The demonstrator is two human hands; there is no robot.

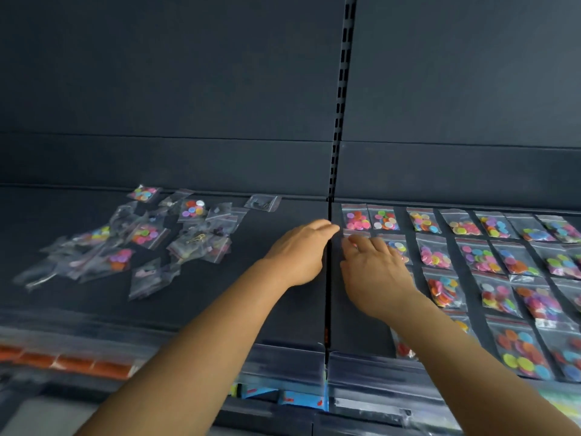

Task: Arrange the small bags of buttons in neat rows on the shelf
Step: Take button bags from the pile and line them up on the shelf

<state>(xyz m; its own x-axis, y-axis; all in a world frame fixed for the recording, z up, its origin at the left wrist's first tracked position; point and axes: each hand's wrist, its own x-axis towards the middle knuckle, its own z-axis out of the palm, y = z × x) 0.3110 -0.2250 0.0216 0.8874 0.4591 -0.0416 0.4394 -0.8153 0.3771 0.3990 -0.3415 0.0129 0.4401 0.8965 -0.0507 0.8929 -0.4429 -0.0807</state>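
Small clear bags of coloured buttons lie in neat rows [465, 256] on the right half of the dark shelf [283, 309]. A loose, jumbled pile of bags [147, 237] lies on the left half. My right hand [374, 272] rests palm down on a bag in the second row at the rows' left end, fingers bent over it. My left hand [301, 250] hovers by the seam between the shelf halves, fingers straight and pointing right, just left of that bag. Much of the bag is hidden under my right hand.
A slotted upright [341, 99] divides the dark back panel. One stray bag [262, 202] lies near the back, left of the seam. Clear price-strip holders [283, 360] run along the front edge, with orange labels [72, 361] at the left.
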